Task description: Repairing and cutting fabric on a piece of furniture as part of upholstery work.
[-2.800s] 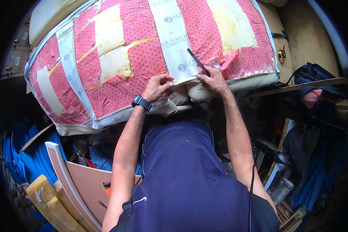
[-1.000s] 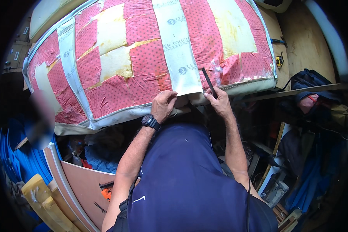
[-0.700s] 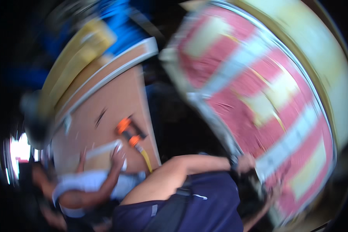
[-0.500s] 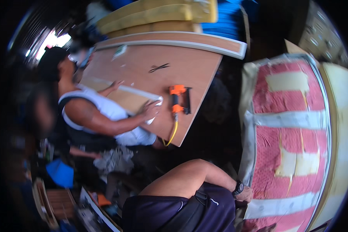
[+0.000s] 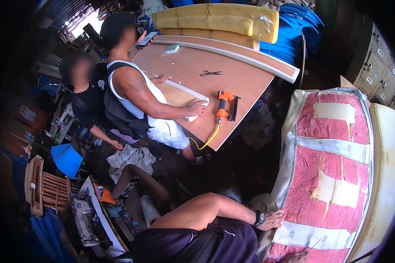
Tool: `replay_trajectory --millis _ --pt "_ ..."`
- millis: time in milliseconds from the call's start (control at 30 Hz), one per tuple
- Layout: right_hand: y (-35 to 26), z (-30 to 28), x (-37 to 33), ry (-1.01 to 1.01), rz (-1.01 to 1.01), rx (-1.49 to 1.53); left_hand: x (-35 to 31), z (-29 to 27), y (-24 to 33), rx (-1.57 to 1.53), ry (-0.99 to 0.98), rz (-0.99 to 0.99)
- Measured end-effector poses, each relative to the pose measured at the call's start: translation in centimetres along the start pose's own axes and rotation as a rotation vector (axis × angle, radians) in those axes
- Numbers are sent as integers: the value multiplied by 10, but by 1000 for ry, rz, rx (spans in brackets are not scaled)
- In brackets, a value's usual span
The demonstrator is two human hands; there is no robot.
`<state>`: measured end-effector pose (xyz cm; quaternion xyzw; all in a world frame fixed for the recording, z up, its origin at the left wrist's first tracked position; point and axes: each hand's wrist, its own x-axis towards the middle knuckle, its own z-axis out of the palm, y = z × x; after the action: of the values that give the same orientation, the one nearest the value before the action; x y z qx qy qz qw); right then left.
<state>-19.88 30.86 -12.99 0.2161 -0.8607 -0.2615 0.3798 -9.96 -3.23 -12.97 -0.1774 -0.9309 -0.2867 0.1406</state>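
Cushion lies right of the left hand, which touches its edge; the pale strip runs crosswise from there. Right hand overlaps the cushion's lower end; I cannot tell either grip.

I stand in what appears to be an upholstery workshop. Indicators: an orange fastening gun with yellow hose and scissors on a wooden worktable; yellow foam behind; beside me, a padded piece covered in patched pink fabric; metal lockers beyond.
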Motion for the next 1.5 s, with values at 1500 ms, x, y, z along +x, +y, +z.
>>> replay_trajectory --millis 1500 --pt "-8 -73 55 -275 764 577 16 -87 -37 73 -401 -361"
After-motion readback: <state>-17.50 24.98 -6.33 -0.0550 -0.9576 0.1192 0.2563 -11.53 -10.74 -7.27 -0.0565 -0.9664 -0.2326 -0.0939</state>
